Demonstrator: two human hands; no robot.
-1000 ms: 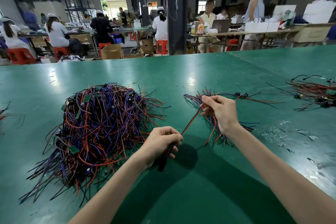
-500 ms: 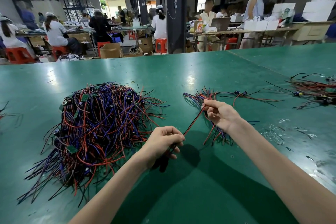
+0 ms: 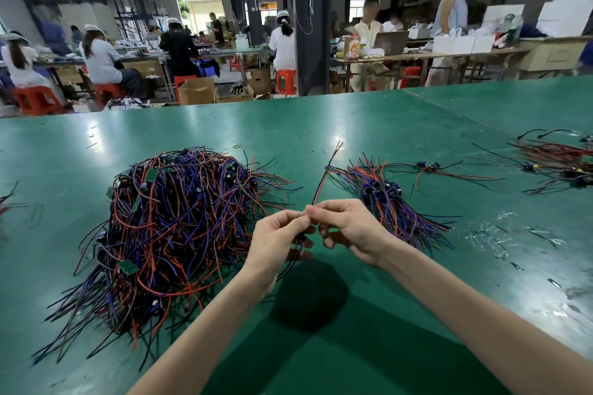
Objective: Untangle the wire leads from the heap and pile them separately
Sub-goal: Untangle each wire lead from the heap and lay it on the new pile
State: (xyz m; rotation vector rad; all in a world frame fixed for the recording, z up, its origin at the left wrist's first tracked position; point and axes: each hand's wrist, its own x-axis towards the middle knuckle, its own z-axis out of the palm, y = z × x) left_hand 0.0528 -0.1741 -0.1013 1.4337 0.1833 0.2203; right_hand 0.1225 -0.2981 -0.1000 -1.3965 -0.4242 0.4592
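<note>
A big tangled heap of red, blue and black wire leads (image 3: 173, 231) with small green boards lies on the green table (image 3: 321, 125) at the left. A smaller sorted pile of leads (image 3: 388, 199) lies to the right. Between them my left hand (image 3: 277, 242) and my right hand (image 3: 348, 228) meet fingertip to fingertip, both pinching one red-and-black wire lead (image 3: 322, 178). That lead sticks up and away from my fingers, and its lower end hangs below my left hand.
Another bunch of wires (image 3: 555, 163) lies at the far right edge. Clear plastic scraps (image 3: 494, 237) are scattered right of the sorted pile. Beyond the table's far edge, people sit on red stools at workbenches around a dark pillar (image 3: 313, 19).
My right hand has come in from over the sorted pile to meet my left hand. The held lead, earlier stretched slanting between the hands, now points up and away.
</note>
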